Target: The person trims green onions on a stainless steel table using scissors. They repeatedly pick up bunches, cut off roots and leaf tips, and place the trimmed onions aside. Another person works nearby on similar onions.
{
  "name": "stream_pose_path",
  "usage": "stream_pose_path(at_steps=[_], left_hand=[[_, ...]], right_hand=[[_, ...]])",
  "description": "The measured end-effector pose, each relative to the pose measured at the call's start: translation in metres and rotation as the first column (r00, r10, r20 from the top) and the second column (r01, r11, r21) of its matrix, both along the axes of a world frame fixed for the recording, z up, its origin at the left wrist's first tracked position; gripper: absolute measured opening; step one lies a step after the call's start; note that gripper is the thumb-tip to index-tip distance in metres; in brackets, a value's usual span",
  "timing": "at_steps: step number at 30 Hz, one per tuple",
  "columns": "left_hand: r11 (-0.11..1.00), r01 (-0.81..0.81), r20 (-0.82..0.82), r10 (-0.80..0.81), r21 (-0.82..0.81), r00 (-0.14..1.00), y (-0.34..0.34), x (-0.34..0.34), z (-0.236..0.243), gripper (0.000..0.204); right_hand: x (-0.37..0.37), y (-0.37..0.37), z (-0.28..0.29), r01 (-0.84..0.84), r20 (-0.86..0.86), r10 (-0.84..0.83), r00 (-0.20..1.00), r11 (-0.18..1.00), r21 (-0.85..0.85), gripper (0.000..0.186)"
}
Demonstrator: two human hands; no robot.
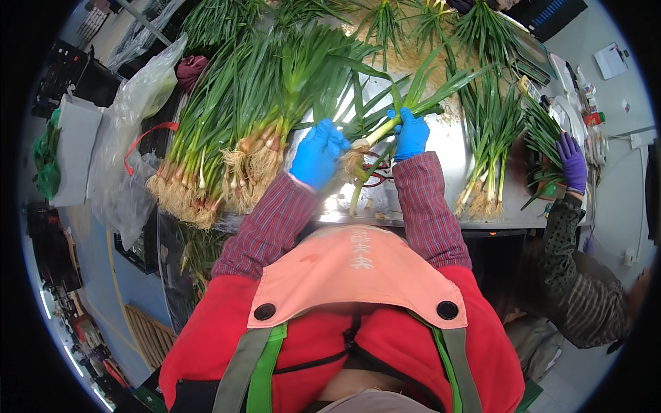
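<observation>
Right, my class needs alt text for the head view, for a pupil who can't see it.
A person's blue-gloved right hand holds a leafy green stalk over a shiny table, the blue-gloved left hand near its root end. Rooted green bunches lie on both sides; a co-worker's purple-gloved hand is at right.

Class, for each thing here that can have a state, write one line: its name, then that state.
Left hand: gloved, fingers curled; grip unclear
Right hand: gloved, closed on stalk
Green garlic stalk: held, tilted, roots on
Left garlic pile: lying, roots on
Right garlic bunch: lying, roots on
Plastic bag: crumpled
Apron: worn, buttoned
Co-worker's hand: gloved, at leaves
</observation>
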State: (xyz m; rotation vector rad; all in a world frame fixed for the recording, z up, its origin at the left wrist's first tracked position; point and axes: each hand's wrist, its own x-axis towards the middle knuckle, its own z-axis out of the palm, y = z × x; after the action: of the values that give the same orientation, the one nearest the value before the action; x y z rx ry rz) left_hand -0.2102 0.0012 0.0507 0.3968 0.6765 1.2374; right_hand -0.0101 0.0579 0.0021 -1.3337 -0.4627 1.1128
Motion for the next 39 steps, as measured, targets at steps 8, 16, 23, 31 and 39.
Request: stream_pose_path(at_steps=[8, 16, 23, 31, 39], left_hand=[[0.972, 0.121, -0.283, -0.176, -0.203, 0.943, -0.027, -0.054, -0.019, 0.026], [0.952, 0.264, -0.984, -0.122, -0.154, -0.133, -0.013, -0.056, 0.027, 0.051], [0.856, 0.514, -0.724, -0.388, -0.054, 0.571, -0.021, -0.007, 0.049, 0.046], [0.922, 0.373, -0.276, -0.386, -0.101, 0.880, -0.014, -0.018, -0.031, 0.065], [0.788, 0.567, 0.020, -0.580, -0.240, 0.814, 0.000, -0.029, -0.044, 0.091]], right_hand=[[0.051, 0.026, -0.029, 0.256, 0.022, -0.267, 0.963, 0.941, 0.221, 0.026], [0.016, 0.010, 0.032, -0.225, 0.343, 0.168, 0.924, 0.966, 0.132, 0.026], [-0.039, 0.000, 0.062, -0.477, 0.376, 0.433, 0.819, 0.878, 0.030, 0.032], [-0.054, -0.048, 0.047, -0.869, 0.293, 0.824, 0.485, 0.490, 0.061, 0.059], [-0.060, -0.061, 0.030, -0.742, 0.654, 0.666, 0.358, 0.628, -0.234, 0.048]])
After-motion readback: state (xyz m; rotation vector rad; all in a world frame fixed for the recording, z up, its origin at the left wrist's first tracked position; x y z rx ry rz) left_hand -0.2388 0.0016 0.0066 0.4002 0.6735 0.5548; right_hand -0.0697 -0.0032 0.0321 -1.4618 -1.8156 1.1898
